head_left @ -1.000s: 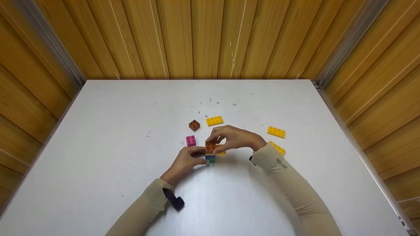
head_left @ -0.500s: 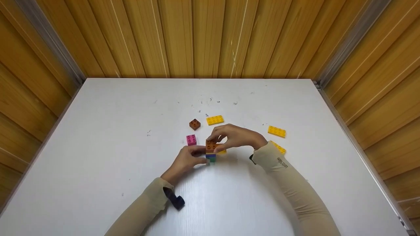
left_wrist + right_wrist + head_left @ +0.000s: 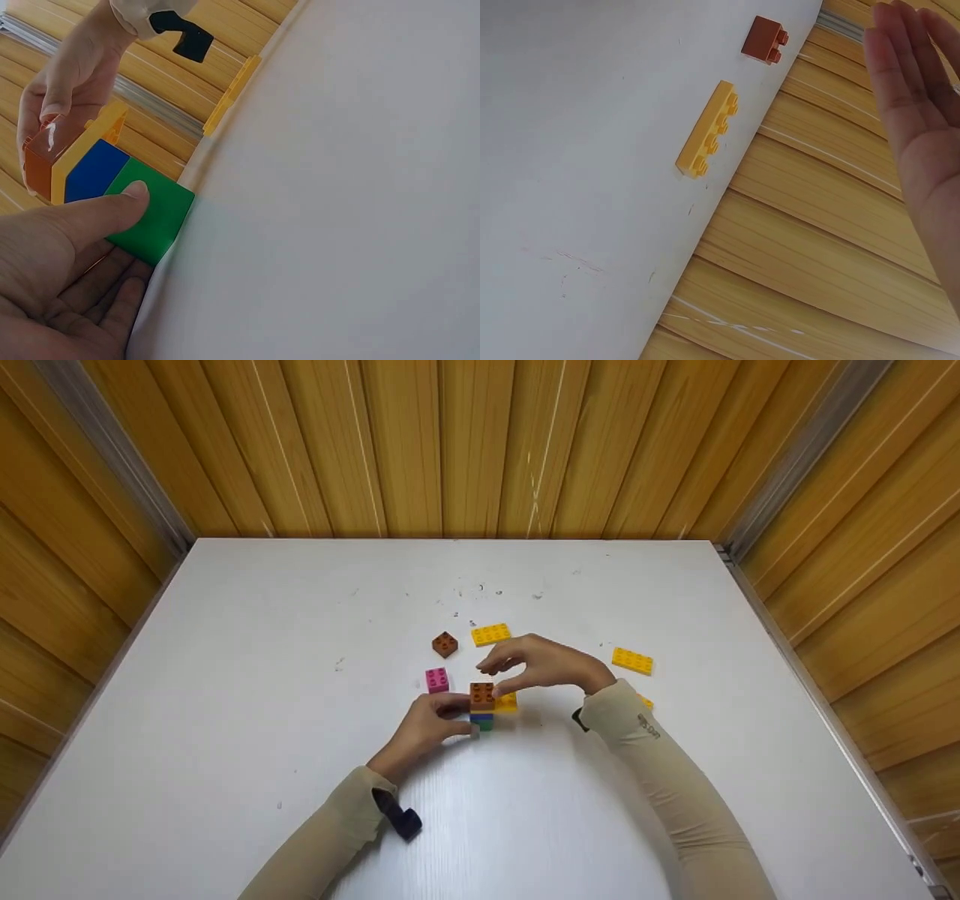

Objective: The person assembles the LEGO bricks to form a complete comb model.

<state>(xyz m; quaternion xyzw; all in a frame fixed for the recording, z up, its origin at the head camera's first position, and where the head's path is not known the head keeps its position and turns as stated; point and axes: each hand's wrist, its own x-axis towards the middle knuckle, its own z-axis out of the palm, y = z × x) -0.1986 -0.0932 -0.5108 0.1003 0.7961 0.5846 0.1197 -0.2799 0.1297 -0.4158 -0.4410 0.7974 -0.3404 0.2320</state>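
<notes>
A small upright tower stands near the table's middle: a green brick (image 3: pixel 161 214) at the bottom, a blue brick (image 3: pixel 97 171) above it, then a yellow plate (image 3: pixel 508 703) jutting out to the right, with an orange-brown brick (image 3: pixel 481 696) on top. My left hand (image 3: pixel 426 729) grips the tower low from the left, its thumb across the green brick in the left wrist view. My right hand (image 3: pixel 553 661) is at the upper right of the tower, thumb tip at the top brick's corner and the other fingers raised off it.
Beyond the tower lie a magenta brick (image 3: pixel 436 680), a brown brick (image 3: pixel 445 644) and a yellow plate (image 3: pixel 490 634). Another yellow plate (image 3: pixel 632 661) lies to the right, and the right sleeve partly covers a third. Wood-look panels (image 3: pixel 465 450) rise behind the white table (image 3: pixel 300 607).
My right hand has loosened from the orange-brown brick and lifted slightly up and away, uncovering its studs and the yellow plate. The left hand keeps its grip in place.
</notes>
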